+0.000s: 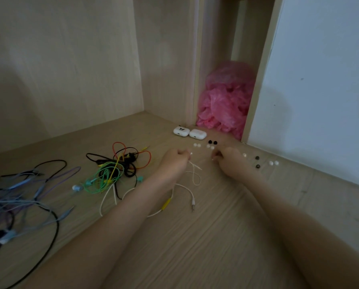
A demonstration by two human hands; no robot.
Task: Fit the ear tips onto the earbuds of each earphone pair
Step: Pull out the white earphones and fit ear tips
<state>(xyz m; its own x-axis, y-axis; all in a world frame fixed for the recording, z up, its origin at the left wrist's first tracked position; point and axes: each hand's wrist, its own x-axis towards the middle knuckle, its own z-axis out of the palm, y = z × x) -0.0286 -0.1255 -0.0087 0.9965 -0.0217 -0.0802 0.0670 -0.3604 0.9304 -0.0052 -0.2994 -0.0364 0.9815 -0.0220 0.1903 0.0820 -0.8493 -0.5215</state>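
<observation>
Both forearms (pixel 116 226) stretch from the bottom edge to mid-frame. The left hand (pixel 175 161) pinches the white earbud (pixel 191 153). The right hand (pixel 229 161) is curled, perhaps round a tip; I cannot tell. Best to push the tip on squarely with a gentle twist. Loose ear tips (pixel 197 145) lie just beyond. Two closed cases (pixel 190 132) hide their contents.

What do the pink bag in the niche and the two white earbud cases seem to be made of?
Pink bag: probably thin plastic film; crumpled into sharp creases, slightly translucent. Left white earbud case and right white earbud case: likely hard plastic, smooth and glossy; rounded edges.
</observation>
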